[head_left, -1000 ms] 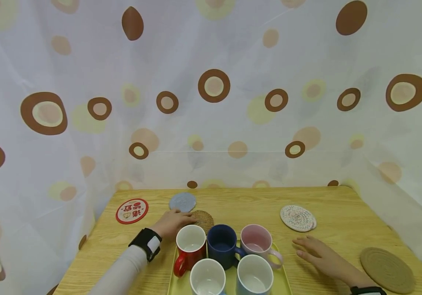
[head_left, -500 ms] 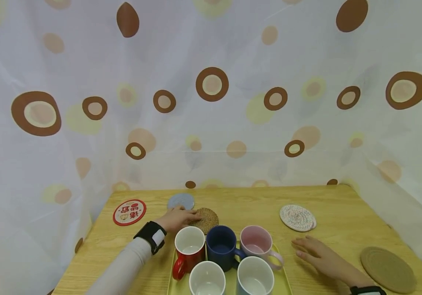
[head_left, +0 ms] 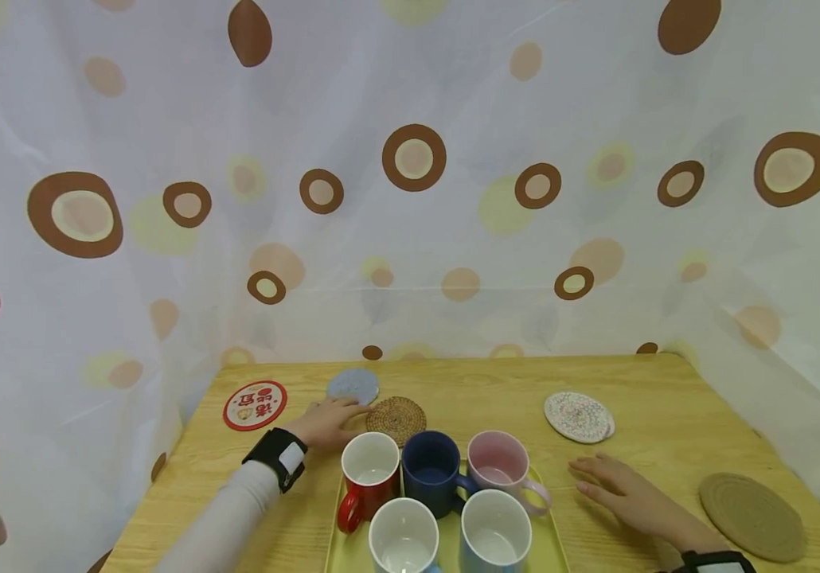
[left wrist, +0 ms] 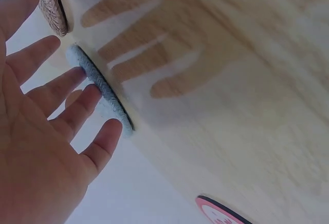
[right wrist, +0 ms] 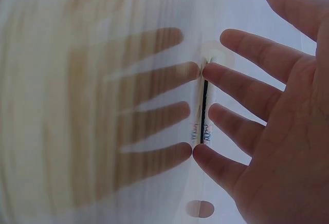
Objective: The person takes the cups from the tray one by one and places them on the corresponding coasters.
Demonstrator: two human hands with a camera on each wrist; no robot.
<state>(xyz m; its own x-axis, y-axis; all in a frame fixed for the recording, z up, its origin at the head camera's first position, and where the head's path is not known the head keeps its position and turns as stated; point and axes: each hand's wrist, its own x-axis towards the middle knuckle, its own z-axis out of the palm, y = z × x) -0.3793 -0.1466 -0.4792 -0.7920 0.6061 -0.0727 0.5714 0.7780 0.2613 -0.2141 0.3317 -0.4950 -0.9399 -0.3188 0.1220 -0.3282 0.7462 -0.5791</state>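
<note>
My left hand [head_left: 326, 424] is just left of a brown woven coaster [head_left: 397, 420] and on the near side of a grey-blue round coaster [head_left: 354, 387]. Its fingers [left wrist: 72, 111] are spread and hold nothing in the left wrist view, where they overlap the grey-blue coaster; whether they touch it I cannot tell. On the right, my right hand [head_left: 621, 495] is low over the wooden table, palm down, between a speckled white coaster [head_left: 579, 417] and a large tan coaster [head_left: 752, 517]. Spread fingers [right wrist: 247, 90] with nothing in them show in the right wrist view.
A yellow tray [head_left: 341, 552] at the front carries a red mug [head_left: 379, 501], a navy mug [head_left: 431, 497], a pink mug [head_left: 485, 476] and two pale mugs. A red-rimmed coaster [head_left: 255, 405] lies at the far left. A patterned curtain [head_left: 410, 239] surrounds the wooden table [head_left: 482, 390].
My left hand has drawn leftward off the brown woven coaster, which is now fully uncovered and slightly farther from the tray. The right hand stays in nearly the same place.
</note>
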